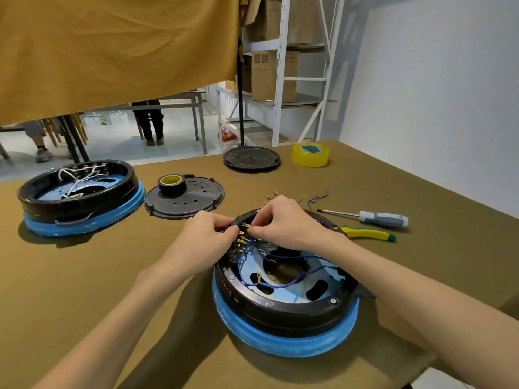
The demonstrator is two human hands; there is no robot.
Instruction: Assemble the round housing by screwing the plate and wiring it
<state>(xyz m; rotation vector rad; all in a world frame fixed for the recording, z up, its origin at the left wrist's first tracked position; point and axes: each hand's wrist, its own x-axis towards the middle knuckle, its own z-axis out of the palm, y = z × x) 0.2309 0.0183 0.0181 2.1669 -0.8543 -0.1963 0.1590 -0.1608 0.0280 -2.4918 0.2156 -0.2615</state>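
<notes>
The round housing (283, 310) sits closest, at the near edge of the workbench (98, 276) on its blue-wrapped base, open side up. At its far rim both hands meet. The fingertips of the left hand (209, 234) are curled in and pinch at the top of the row of brass terminals (242, 242); the right hand (280, 223) pinches down from above at the same spot, fingers pressed together on what looks like a wire end, too small to be sure.

My guess is the wiring step is in hand — a lead being seated on a terminal. Next it wants a firm, straight push, then the loose ring terminal (258, 277) lying inside picked up.

Inside the housing: blue wires (283, 256) loop across a pale slotted plate (317, 273), several already running to the terminal strip.

Farther out, spare wires with brass lugs (317, 198) lie just beyond the hands, with a screwdriver (373, 218) and yellow-handled pliers (368, 233) to the right. A second housing (81, 197) at left holds white wires (75, 175). Between them a black cover disc (184, 200) carries a roll of black tape (172, 184) — the yellow tape roll (310, 154) stands well apart at the back.
</notes>
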